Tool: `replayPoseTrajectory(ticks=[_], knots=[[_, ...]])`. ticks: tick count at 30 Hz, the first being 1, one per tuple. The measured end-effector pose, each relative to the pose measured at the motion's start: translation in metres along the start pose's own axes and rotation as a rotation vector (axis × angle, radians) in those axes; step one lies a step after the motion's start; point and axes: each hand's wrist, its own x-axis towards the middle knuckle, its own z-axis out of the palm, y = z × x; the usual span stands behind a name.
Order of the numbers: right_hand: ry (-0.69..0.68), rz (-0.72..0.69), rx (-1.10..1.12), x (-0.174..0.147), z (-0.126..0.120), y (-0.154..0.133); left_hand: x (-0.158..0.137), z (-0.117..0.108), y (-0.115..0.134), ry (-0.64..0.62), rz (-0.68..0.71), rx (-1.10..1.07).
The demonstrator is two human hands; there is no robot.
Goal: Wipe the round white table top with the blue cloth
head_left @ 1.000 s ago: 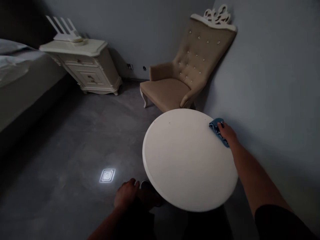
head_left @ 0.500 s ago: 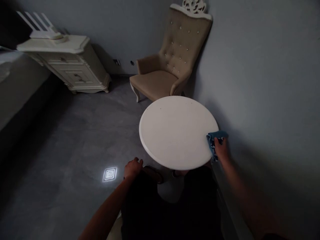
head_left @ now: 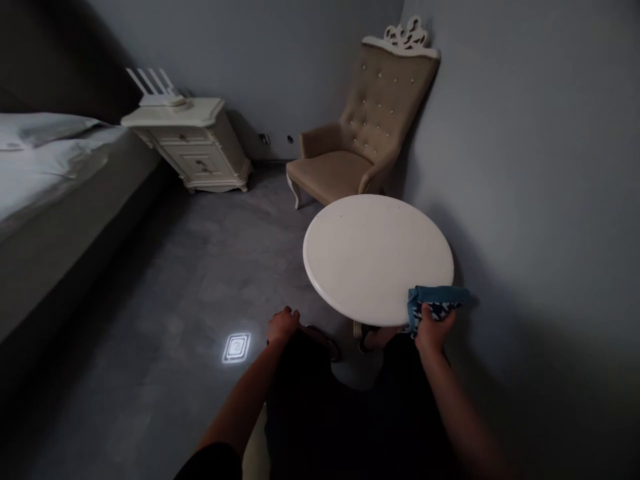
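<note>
My right hand (head_left: pixel 434 328) grips a folded blue cloth (head_left: pixel 441 295) with a dark and white patterned side, thumb in front. The cloth lies over the near right rim of a round white table (head_left: pixel 373 257), and part of it sticks out past the edge towards the wall. My left hand (head_left: pixel 283 324) rests on my left knee with its fingers draped loosely and nothing in it. A few tiny dark specks show on the far part of the tabletop.
A brown tufted armchair (head_left: pixel 335 175) stands behind the table, close to the grey wall (head_left: pixel 540 187) on the right. At the back left is a white nightstand (head_left: pixel 200 143) carrying a router (head_left: pixel 163 99). A bed (head_left: pixel 60 173) fills the left side. A lit square pattern (head_left: pixel 237 348) shows on the floor.
My right hand has drawn the cloth nearer along the table's right rim. The view has turned left, bringing more of the bed into sight. My left hand stays on the knee.
</note>
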Motion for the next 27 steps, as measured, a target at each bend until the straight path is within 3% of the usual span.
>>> replayPoseTrajectory(ticks=[3, 5, 7, 12, 14, 19, 23, 27], knots=[[0.098, 0.131, 0.139, 0.001, -0.01, -0.003, -0.002, 0.001, -0.001, 0.008, -0.002, -0.009], [0.104, 0.121, 0.144, -0.005, -0.023, -0.008, -0.003, 0.001, -0.002, 0.012, -0.005, -0.016], [0.09, 0.056, 0.085, -0.014, -0.039, -0.014, -0.005, 0.002, -0.004, 0.014, -0.01, -0.022], [-0.017, -0.258, -0.153, -0.016, -0.071, -0.038, -0.005, 0.0, -0.005, 0.006, -0.014, -0.024], [-0.148, -0.398, -0.288, -0.007, -0.074, -0.045, -0.005, -0.001, -0.004, 0.0, -0.01, -0.019], [-0.743, -0.787, -0.706, 0.014, -0.059, -0.06, -0.007, -0.002, -0.002, -0.003, -0.011, -0.015], [-0.863, -0.971, -0.907, 0.011, -0.036, -0.073, -0.008, 0.0, -0.004, -0.005, -0.018, -0.021], [-0.912, -1.034, -0.952, -0.008, -0.01, -0.081, -0.006, 0.002, -0.006, -0.002, -0.03, -0.021]])
